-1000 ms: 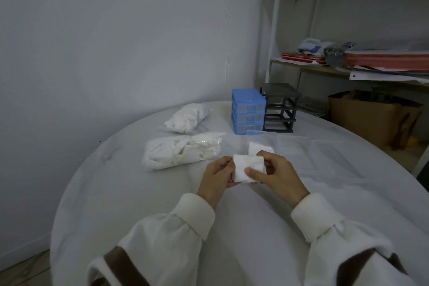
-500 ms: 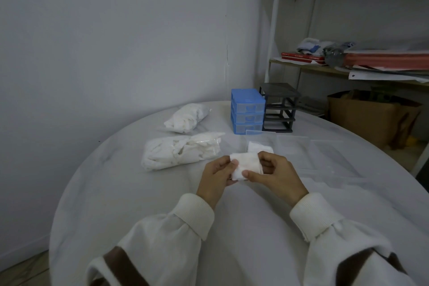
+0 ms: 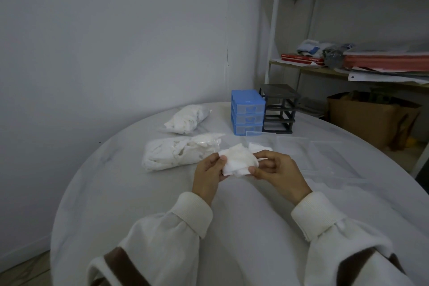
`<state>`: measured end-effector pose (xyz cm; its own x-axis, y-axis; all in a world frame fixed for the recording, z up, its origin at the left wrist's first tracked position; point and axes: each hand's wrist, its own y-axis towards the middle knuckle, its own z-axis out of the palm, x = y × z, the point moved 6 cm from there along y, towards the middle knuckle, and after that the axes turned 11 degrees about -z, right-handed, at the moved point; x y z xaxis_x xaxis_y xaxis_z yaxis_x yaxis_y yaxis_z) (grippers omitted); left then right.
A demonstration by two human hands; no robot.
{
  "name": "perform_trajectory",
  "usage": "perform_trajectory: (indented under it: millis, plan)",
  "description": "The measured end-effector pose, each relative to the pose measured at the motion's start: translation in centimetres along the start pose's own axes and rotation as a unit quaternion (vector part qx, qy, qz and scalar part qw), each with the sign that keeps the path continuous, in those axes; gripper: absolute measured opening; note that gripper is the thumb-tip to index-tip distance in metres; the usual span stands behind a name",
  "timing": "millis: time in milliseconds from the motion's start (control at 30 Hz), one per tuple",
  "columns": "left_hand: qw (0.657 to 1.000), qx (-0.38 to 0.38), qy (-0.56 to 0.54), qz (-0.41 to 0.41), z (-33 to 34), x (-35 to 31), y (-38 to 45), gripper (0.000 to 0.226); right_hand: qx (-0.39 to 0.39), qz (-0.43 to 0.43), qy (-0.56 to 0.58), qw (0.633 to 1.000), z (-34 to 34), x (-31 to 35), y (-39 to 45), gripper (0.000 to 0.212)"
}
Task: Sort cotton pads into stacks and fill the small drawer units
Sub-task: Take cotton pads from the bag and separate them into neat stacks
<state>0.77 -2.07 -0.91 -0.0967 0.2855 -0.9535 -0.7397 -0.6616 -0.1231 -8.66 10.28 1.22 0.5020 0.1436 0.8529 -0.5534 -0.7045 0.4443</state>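
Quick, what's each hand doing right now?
Left hand: pinching the cotton pads.
Right hand: pinching the same cotton pads from the other side.

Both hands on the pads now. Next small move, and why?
Probably set the cotton pads, pinched between the left hand and right hand, onto the small stack just behind them. The clear drawers lie out of the black frame, not yet filled.

A small bunch of white cotton pads (image 3: pixel 239 160) is held above the desk, slightly fanned and crumpled. Two clear bags (image 3: pixel 178 154) of pads lie to the left. The blue drawer unit (image 3: pixel 247 112) stands beside the empty black frame (image 3: pixel 279 109).
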Motion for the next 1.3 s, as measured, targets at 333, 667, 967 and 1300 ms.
perform_trajectory:
  millis: [333, 667, 967, 1300]
  plan:
    - [0.999, -0.038, 0.016, -0.002, -0.9, 0.6, 0.8, 0.017, -0.135, -0.031, 0.087, 0.987, -2.0, 0.7, 0.2, 0.043]
    - [0.999, -0.034, 0.032, -0.008, -1.0, 0.9, 0.8, 0.021, -0.116, -0.139, 0.122, 0.976, -1.5, 2.8, 0.0, 0.027]
    - [0.999, 0.012, 0.046, -0.024, -0.2, 1.0, 0.5, 0.023, -0.052, -0.044, 0.06, 0.996, -0.1, 0.7, 0.0, 0.035]
    - [0.993, 0.1, -0.009, -0.063, 1.2, 1.2, -0.2, 0.023, -0.041, -0.008, 0.078, 0.996, 0.4, 0.0, 0.1, 0.012]
